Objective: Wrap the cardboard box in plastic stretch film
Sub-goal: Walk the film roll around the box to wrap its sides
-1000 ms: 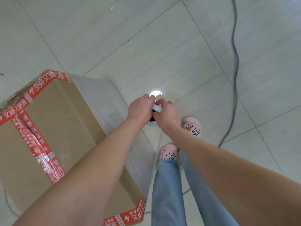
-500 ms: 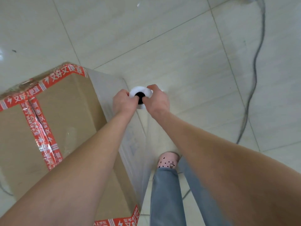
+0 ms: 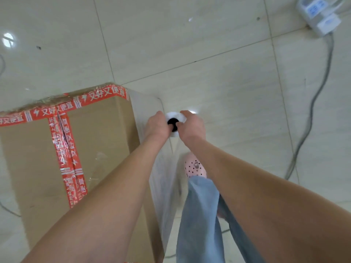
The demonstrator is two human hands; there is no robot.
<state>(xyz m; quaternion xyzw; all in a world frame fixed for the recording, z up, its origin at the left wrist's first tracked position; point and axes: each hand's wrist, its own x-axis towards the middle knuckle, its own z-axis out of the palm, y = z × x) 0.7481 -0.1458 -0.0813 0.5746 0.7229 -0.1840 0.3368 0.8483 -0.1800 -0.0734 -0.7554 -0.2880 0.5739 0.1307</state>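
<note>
Risks first. The film sheet [image 3: 163,186] runs taut from the stretch film roll [image 3: 178,117] back down the box side at 6 o'clock. Too hard a pull could neck or tear it at the taped corner, or drag the cardboard box [image 3: 47,177] across the glossy floor tiles [image 3: 228,82]. Too little tension likely leaves slack and wrinkles on the next face. A grey cable [image 3: 313,103] trails down the 3 o'clock side from a power strip [image 3: 319,14] at 1 o'clock, and walking the roll round the box could snag a foot on it. The pink clog [image 3: 195,168] also stands just beside the hanging film, so stepping on the sheet is possible.

The box sits at 8 o'clock, top sealed with red printed tape [image 3: 62,149], 1 side already under film. The roll is upright at frame centre, just off the box's 3 o'clock side near its far corner.

Left hand [image 3: 156,126]: fingers [image 3: 159,114] curled tight round the roll's top end from the 9 o'clock side. Right hand [image 3: 192,126]: fingers [image 3: 187,112] curled round it from 3 o'clock. 1 digit looks hooked into the dark core hole, can't tell which hand's. Both grips closed, nothing else held.
</note>
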